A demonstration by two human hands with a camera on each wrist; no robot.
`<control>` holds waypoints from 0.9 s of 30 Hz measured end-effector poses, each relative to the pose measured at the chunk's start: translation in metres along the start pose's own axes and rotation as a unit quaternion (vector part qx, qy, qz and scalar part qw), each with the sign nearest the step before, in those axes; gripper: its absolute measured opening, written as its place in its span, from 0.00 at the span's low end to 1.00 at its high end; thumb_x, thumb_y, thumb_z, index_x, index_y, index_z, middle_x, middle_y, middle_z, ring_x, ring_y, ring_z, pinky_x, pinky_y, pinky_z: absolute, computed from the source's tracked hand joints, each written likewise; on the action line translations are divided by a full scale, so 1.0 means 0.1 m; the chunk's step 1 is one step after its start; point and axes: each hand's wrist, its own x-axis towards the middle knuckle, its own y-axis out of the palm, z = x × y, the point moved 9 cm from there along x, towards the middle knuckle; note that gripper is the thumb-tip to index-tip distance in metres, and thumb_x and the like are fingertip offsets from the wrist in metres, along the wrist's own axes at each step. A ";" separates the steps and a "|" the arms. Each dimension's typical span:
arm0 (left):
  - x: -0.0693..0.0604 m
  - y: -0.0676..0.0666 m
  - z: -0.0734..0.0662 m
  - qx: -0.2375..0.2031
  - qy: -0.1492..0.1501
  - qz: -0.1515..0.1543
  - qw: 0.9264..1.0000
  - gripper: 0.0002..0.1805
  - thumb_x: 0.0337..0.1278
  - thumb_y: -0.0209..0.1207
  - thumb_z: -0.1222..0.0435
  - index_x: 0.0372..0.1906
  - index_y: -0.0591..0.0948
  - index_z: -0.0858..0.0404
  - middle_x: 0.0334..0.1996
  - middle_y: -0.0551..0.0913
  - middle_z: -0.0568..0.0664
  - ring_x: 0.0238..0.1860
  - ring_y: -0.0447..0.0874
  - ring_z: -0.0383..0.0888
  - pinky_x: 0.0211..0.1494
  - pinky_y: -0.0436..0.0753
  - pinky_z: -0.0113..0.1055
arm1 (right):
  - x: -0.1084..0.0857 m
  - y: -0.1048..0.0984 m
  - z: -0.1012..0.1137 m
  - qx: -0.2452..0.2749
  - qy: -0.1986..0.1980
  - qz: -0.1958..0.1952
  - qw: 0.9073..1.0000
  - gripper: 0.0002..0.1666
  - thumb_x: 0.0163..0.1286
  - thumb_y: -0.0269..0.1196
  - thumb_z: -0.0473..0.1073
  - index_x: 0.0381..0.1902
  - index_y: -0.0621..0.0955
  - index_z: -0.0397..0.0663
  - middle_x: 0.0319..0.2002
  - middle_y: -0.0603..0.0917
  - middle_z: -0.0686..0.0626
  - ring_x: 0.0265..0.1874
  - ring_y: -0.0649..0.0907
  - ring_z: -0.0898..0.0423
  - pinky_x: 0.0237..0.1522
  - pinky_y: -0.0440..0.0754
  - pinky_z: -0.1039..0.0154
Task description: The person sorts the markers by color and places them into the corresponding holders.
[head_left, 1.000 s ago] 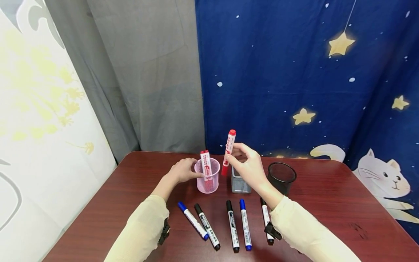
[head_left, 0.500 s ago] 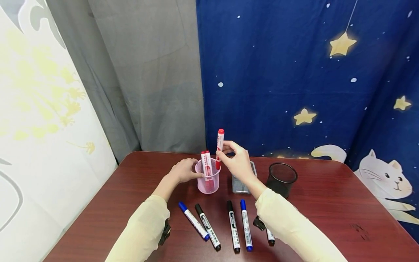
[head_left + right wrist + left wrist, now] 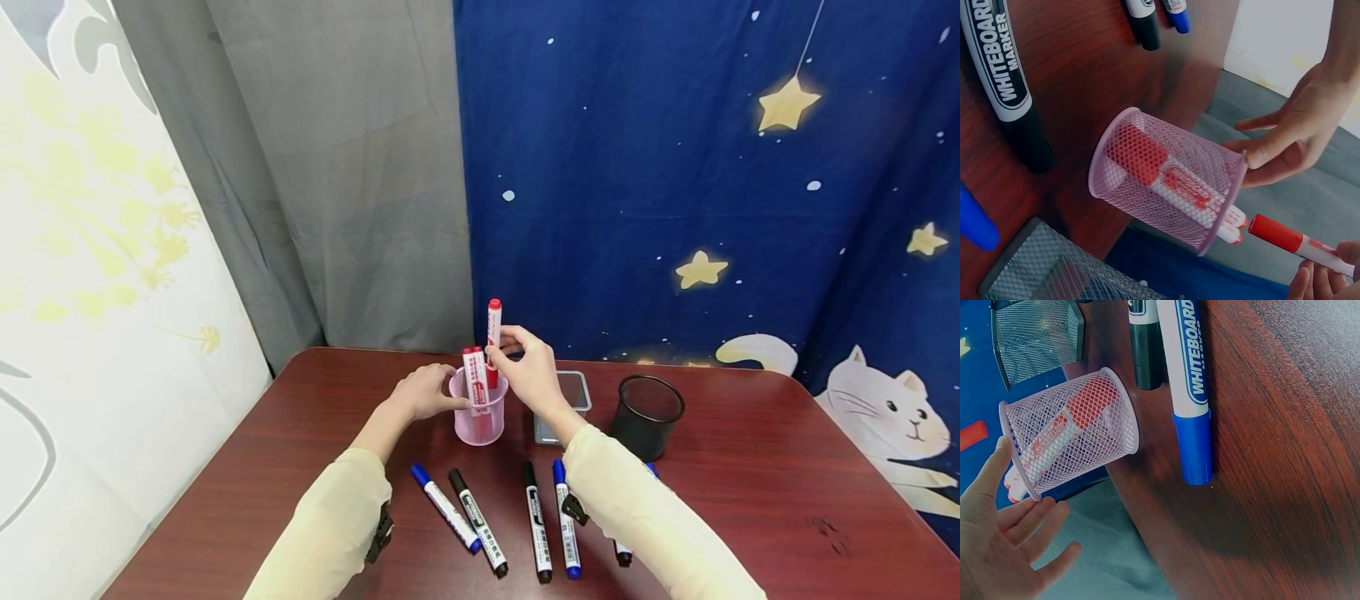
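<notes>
A pink mesh cup [image 3: 468,427] stands upright with two red-and-white markers [image 3: 477,379] leaning inside. My left hand [image 3: 427,392] holds its rim between thumb and fingers; in the left wrist view the thumb of that hand [image 3: 1000,540] touches the rim. My right hand [image 3: 536,377] pinches another red-and-white marker [image 3: 494,321], nearly upright, its lower red end over the cup's opening in the head view. The right wrist view shows that end of the held marker [image 3: 1279,232] just outside the rim, beside the tips of the two markers.
Behind my right wrist is a grey mesh holder [image 3: 576,390], and right of it a black mesh cup [image 3: 645,429]. Several blue and black markers lie in front, among them a blue one [image 3: 446,510] and a black one [image 3: 537,521]. My right sleeve partly covers others.
My right hand has carried the red marker left from beside the grey holder to the pink cup, now more upright. My left hand stays at the rim.
</notes>
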 end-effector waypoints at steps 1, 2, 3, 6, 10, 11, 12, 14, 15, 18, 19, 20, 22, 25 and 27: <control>0.00 0.00 0.00 -0.001 0.000 0.000 1.000 0.35 0.38 0.64 0.47 0.51 0.74 0.65 0.44 0.77 0.55 0.44 0.74 0.48 0.44 0.73 0.46 | 0.00 0.01 -0.03 -0.001 0.003 -0.002 1.000 0.12 0.54 0.64 0.38 0.38 0.80 0.42 0.28 0.80 0.51 0.27 0.79 0.59 0.28 0.77 0.66; 0.00 0.00 -0.01 -0.001 0.001 0.001 1.000 0.35 0.38 0.64 0.47 0.51 0.74 0.65 0.45 0.77 0.55 0.44 0.74 0.49 0.44 0.73 0.46 | -0.01 0.02 -0.06 -0.003 0.005 -0.005 1.000 0.12 0.54 0.65 0.38 0.38 0.80 0.43 0.28 0.80 0.52 0.27 0.79 0.59 0.29 0.77 0.66; 0.00 0.01 -0.01 -0.001 0.002 0.000 1.000 0.35 0.38 0.64 0.47 0.51 0.74 0.65 0.45 0.77 0.56 0.44 0.74 0.49 0.44 0.73 0.47 | -0.01 0.04 -0.08 -0.005 0.006 -0.006 1.000 0.12 0.54 0.64 0.38 0.38 0.80 0.43 0.28 0.80 0.52 0.27 0.79 0.59 0.29 0.77 0.66; -0.01 0.02 -0.03 -0.003 0.006 0.000 1.000 0.35 0.38 0.64 0.47 0.51 0.74 0.65 0.45 0.77 0.56 0.44 0.74 0.49 0.44 0.73 0.47 | -0.02 0.08 -0.15 -0.013 0.015 -0.006 1.000 0.12 0.54 0.64 0.38 0.38 0.80 0.43 0.28 0.80 0.51 0.27 0.79 0.58 0.31 0.77 0.65; -0.02 0.02 -0.05 -0.003 0.008 -0.001 1.000 0.36 0.38 0.64 0.47 0.52 0.74 0.66 0.44 0.77 0.56 0.44 0.74 0.49 0.44 0.73 0.47 | -0.07 0.12 -0.26 -0.034 0.042 0.002 0.999 0.13 0.54 0.64 0.38 0.39 0.80 0.43 0.29 0.81 0.51 0.27 0.79 0.59 0.31 0.76 0.65; -0.02 0.01 -0.06 -0.003 0.008 -0.001 1.000 0.36 0.38 0.64 0.46 0.52 0.74 0.66 0.45 0.77 0.56 0.44 0.74 0.49 0.44 0.73 0.47 | -0.08 0.13 -0.29 -0.039 0.046 0.004 0.998 0.13 0.54 0.64 0.38 0.39 0.80 0.43 0.29 0.81 0.51 0.27 0.79 0.59 0.31 0.76 0.65; -0.02 0.01 -0.06 -0.002 0.009 -0.002 1.000 0.36 0.38 0.64 0.46 0.52 0.74 0.66 0.44 0.77 0.55 0.44 0.74 0.49 0.44 0.73 0.47 | -0.09 0.13 -0.30 -0.043 0.049 0.005 0.998 0.14 0.54 0.65 0.39 0.40 0.80 0.43 0.30 0.81 0.51 0.27 0.79 0.59 0.30 0.76 0.65; -0.02 0.00 -0.07 -0.001 0.010 -0.003 1.000 0.36 0.38 0.64 0.46 0.52 0.74 0.65 0.44 0.77 0.55 0.44 0.74 0.49 0.44 0.73 0.47 | -0.10 0.11 -0.33 -0.049 0.051 0.004 0.998 0.14 0.54 0.65 0.39 0.40 0.80 0.43 0.30 0.81 0.50 0.27 0.80 0.59 0.30 0.76 0.65; -0.02 0.00 -0.07 0.000 0.011 -0.005 1.000 0.36 0.38 0.64 0.46 0.51 0.74 0.65 0.44 0.77 0.55 0.44 0.74 0.49 0.44 0.73 0.47 | -0.10 0.09 -0.33 -0.049 0.048 0.001 0.998 0.14 0.54 0.65 0.39 0.40 0.80 0.43 0.30 0.81 0.50 0.27 0.80 0.59 0.30 0.76 0.65; -0.01 -0.01 -0.07 0.006 0.014 -0.007 1.000 0.35 0.38 0.64 0.46 0.51 0.74 0.65 0.44 0.77 0.54 0.44 0.74 0.49 0.44 0.73 0.47 | -0.09 0.04 -0.31 -0.050 0.039 -0.009 0.998 0.14 0.54 0.64 0.41 0.40 0.80 0.44 0.30 0.81 0.50 0.27 0.80 0.60 0.30 0.76 0.64; -0.01 -0.01 -0.06 0.007 0.013 -0.008 1.000 0.35 0.38 0.64 0.46 0.50 0.75 0.64 0.44 0.77 0.54 0.45 0.74 0.49 0.44 0.72 0.47 | -0.08 0.02 -0.30 -0.049 0.035 -0.010 0.998 0.13 0.55 0.64 0.41 0.40 0.80 0.44 0.30 0.81 0.51 0.27 0.80 0.60 0.30 0.76 0.64; -0.01 -0.02 -0.06 0.009 0.013 -0.008 1.000 0.35 0.38 0.64 0.46 0.51 0.75 0.64 0.44 0.77 0.55 0.45 0.74 0.49 0.45 0.72 0.47 | -0.07 0.01 -0.29 -0.049 0.032 -0.010 0.998 0.13 0.55 0.64 0.41 0.40 0.80 0.44 0.30 0.81 0.51 0.27 0.80 0.60 0.30 0.76 0.64; -0.01 -0.01 -0.05 0.010 0.014 -0.006 1.000 0.35 0.38 0.64 0.45 0.51 0.74 0.64 0.45 0.77 0.55 0.45 0.74 0.49 0.45 0.72 0.47 | -0.06 -0.02 -0.26 -0.048 0.023 -0.008 0.999 0.13 0.56 0.64 0.41 0.40 0.80 0.44 0.31 0.81 0.51 0.27 0.80 0.60 0.31 0.77 0.63; 0.00 -0.01 -0.04 0.009 0.011 -0.005 1.000 0.36 0.37 0.64 0.45 0.51 0.75 0.64 0.44 0.77 0.54 0.44 0.74 0.48 0.45 0.73 0.46 | -0.04 -0.04 -0.20 -0.047 0.006 -0.002 0.999 0.13 0.56 0.63 0.40 0.39 0.80 0.43 0.31 0.81 0.48 0.28 0.80 0.59 0.33 0.77 0.61; 0.00 -0.01 -0.03 0.007 0.011 -0.004 1.000 0.36 0.37 0.64 0.45 0.51 0.75 0.64 0.43 0.77 0.54 0.43 0.74 0.48 0.43 0.73 0.46 | -0.03 -0.05 -0.17 -0.046 -0.003 0.001 0.999 0.12 0.56 0.63 0.39 0.39 0.80 0.42 0.31 0.81 0.48 0.28 0.80 0.58 0.34 0.77 0.60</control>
